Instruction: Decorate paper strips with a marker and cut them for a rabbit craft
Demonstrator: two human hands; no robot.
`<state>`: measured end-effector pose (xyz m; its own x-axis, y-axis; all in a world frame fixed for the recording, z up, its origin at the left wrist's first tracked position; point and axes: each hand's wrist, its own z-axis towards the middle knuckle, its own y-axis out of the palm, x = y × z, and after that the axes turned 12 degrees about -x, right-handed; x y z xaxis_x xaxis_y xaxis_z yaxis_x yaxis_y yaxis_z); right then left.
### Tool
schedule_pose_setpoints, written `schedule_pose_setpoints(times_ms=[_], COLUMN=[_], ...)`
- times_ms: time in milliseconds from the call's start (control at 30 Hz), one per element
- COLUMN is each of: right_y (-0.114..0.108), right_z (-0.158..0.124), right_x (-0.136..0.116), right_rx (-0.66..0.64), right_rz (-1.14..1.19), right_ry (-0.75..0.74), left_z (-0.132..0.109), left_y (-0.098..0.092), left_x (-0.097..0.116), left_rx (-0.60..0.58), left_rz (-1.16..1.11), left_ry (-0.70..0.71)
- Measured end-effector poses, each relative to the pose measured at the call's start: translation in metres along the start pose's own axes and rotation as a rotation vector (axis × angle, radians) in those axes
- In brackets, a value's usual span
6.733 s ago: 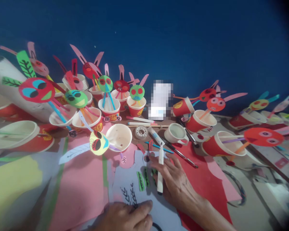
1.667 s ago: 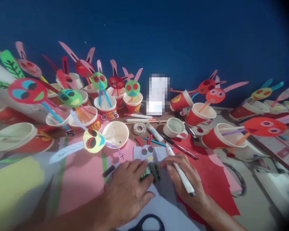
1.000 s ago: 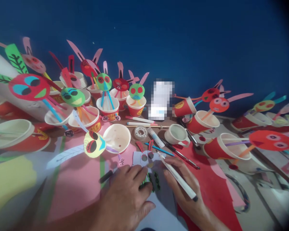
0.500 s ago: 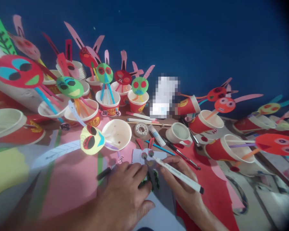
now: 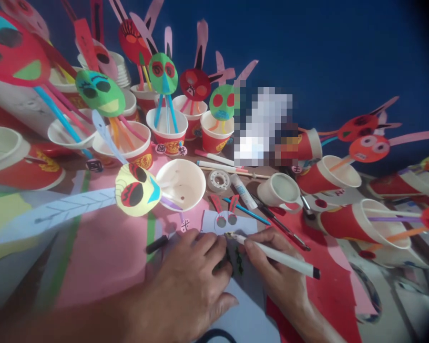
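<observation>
My right hand grips a white marker with a black end, pen-fashion. Its tip touches or nearly touches a small pale paper face, just below two round grey eyes. Red ears rise from the face, and dark green leafy cutouts lie below it. My left hand lies palm down with fingers stretched over the light bluish paper, its fingertips close to the face and partly covering the green pieces. A black marker cap lies left of my left hand.
Red paper cups with paper-faced straw figures line the back and both sides. Behind my hands are a tape roll, a glue stick, a white cup and pens. Pink paper lies left, red paper right.
The marker tip has moved from the right eye down to just below the eyes. My left hand stays on the paper. The view has shifted, bringing the cups closer.
</observation>
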<state>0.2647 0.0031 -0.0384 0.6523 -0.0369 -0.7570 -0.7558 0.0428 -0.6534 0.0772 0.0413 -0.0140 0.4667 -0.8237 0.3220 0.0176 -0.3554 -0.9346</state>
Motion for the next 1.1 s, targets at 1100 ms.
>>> schedule_pose_setpoints(times_ms=[1100], right_y=[-0.0023], right_z=[0.0019], right_x=[-0.0083], right_rx=[0.01], right_rz=[-0.184], right_ry=[-0.094], left_z=[-0.0005], left_y=[0.001], left_x=[0.0002], left_rx=[0.0], left_rz=[0.037], left_ry=[0.007])
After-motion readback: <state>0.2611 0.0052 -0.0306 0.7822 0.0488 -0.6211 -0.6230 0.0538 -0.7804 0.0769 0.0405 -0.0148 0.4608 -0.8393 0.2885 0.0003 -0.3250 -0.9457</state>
